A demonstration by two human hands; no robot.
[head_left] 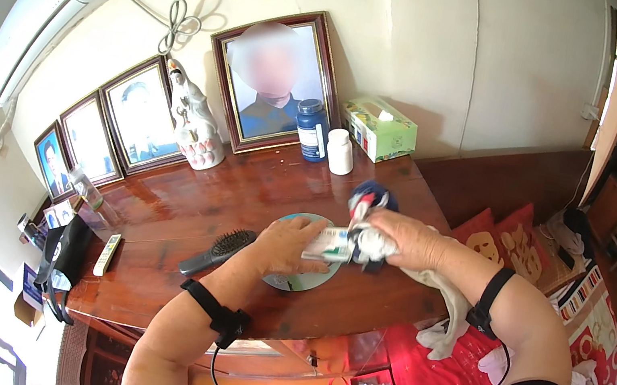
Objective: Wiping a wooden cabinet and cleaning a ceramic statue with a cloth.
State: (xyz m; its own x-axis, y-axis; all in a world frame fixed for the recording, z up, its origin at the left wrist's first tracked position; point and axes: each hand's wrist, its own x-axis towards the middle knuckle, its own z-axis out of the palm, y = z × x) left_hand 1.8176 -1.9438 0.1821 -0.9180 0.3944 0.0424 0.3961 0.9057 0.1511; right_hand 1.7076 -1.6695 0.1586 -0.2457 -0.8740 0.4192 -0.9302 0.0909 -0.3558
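Observation:
Near the middle of the brown wooden tabletop, my left hand (285,244) is closed on a small white box (331,244) with coloured print. A bunched cloth (375,244), white with dark blue and some red, is gripped in my right hand (408,240) and pressed against the box's right end. Its pale tail (453,319) hangs past the front edge of the tabletop. Beneath the box and my left hand lies a round mirror-like disc (286,280), partly hidden. Just left of that hand rests a black hairbrush (221,250), bristles up.
Along the back stand framed portraits (138,115), a white figurine (194,120), a blue bottle (309,131), a white bottle (340,152) and a green tissue box (380,129). A remote control (107,254) and a black bag (65,254) lie at the left. Red fabric (433,376) is below the front edge.

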